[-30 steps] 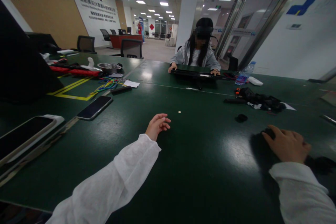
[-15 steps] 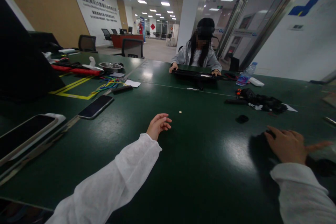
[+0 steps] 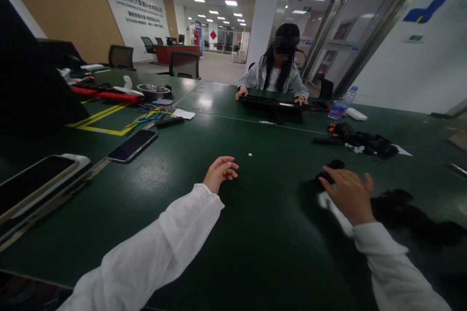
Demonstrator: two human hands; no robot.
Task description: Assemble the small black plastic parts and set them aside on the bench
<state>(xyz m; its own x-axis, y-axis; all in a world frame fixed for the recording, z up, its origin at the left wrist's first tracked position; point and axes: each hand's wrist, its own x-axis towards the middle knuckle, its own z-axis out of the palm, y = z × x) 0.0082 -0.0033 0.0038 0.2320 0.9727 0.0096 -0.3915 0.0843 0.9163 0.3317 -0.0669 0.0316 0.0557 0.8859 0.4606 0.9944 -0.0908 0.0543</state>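
My left hand (image 3: 221,174) hovers or rests over the green table (image 3: 262,233), fingers loosely bent and apart, with nothing visible in it. A tiny cream-coloured piece (image 3: 250,154) lies just beyond its fingertips. On the right, my right hand (image 3: 350,193) grips a small black object (image 3: 323,181) between thumb and fingers. Its kind is unclear, as the fingers cover part of it. Just behind those fingers lies another small black piece (image 3: 336,163). A heap of black items (image 3: 408,211) sits to the right of this hand.
Phones (image 3: 133,146) lie at the left, near coloured cables (image 3: 155,112), a metal bowl (image 3: 153,90) and a black screen. Across the table a person (image 3: 272,75) holds a wide black panel (image 3: 273,102). A water bottle (image 3: 343,103) and black parts (image 3: 365,141) stand at the right.
My right hand has moved left toward the middle of the table, carrying the small black object and uncovering the black heap. My left hand has stayed nearly still.
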